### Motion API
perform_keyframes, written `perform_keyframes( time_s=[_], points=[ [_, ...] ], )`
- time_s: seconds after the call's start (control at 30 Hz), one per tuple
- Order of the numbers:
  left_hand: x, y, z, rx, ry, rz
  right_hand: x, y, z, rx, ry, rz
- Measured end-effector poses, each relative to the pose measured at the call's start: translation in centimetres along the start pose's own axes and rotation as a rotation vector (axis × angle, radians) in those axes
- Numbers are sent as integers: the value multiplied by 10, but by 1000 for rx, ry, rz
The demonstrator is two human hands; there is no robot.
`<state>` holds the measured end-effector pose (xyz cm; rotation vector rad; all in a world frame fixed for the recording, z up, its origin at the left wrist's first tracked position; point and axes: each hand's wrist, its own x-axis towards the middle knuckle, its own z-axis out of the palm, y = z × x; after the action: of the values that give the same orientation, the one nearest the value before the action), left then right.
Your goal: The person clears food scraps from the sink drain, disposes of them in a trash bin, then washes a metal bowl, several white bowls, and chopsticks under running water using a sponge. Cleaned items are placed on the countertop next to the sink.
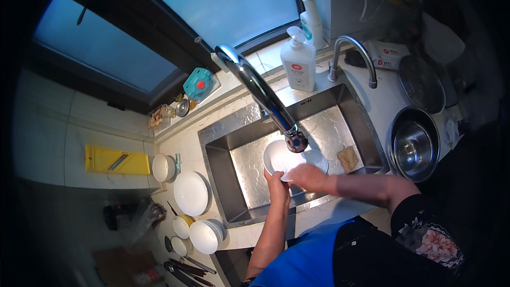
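Note:
A white bowl (279, 157) is held over the stainless steel sink (247, 171), tilted beneath the head of the chrome faucet (263, 91). My left hand (277, 185) grips its near rim, thumb on top. Blurred by motion, my right hand (308, 177) lies at the bowl's near right side; its fingertips are hard to make out. Behind that hand, another bowl (318, 160) sits in the sink, partly covered by the hand and the first bowl. A brown scouring pad (348, 158) rests on the sink floor at the right.
Left of the sink stand a white plate (191, 193), stacked white bowls (205, 236) and smaller bowls. A pump bottle (299, 65) and spray bottle (312, 16) stand behind. Metal basins (414, 147) sit at right, near a second, curved faucet (354, 42). A yellow slicer (115, 159) leans at left.

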<state>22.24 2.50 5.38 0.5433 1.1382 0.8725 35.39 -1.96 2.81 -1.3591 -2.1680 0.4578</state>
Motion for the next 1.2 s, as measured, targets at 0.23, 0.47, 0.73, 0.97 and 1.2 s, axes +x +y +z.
perform_keyframes(
  time_s=[0.23,0.47,0.73,0.97,1.2],
  points=[
    [-15,43,-6,386,-166,-104,-10,28,-37,101,87,30],
    [-18,21,-5,457,-119,30,-15,31,3,1412,334,819],
    [9,11,-14,401,-88,-89,8,33,-24,722,198,650],
    [20,4,-19,358,-149,-22,13,19,-69,188,162,269],
    [2,25,-8,808,-113,621,10,19,-56,329,382,129]
  ],
)
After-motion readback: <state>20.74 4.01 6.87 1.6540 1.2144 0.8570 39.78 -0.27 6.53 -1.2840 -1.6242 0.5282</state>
